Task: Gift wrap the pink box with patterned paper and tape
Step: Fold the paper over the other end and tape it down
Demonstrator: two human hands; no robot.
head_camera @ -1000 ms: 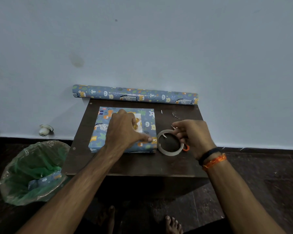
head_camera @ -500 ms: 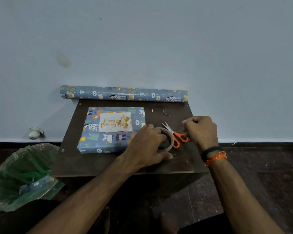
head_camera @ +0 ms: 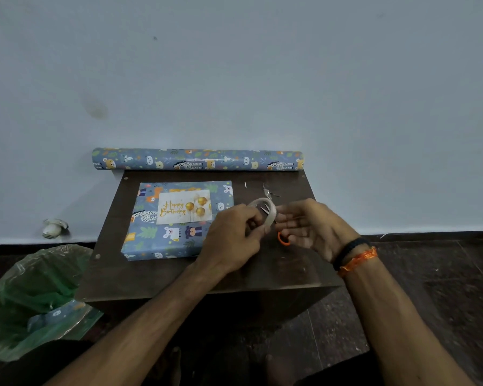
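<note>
I observe the wrapped box flat on the tabletop's left, card uppermost; paper roll along the rear edge; tape roll raised, tilted.

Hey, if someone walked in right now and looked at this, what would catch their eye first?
Probably the wrapped box on the left of the small dark table, animal-print paper with a Happy Birthday card on top. Next, the left hand holding up a tape roll with the right hand beside it, orange-handled scissors underneath. The matching paper roll lies along the wall.
</note>
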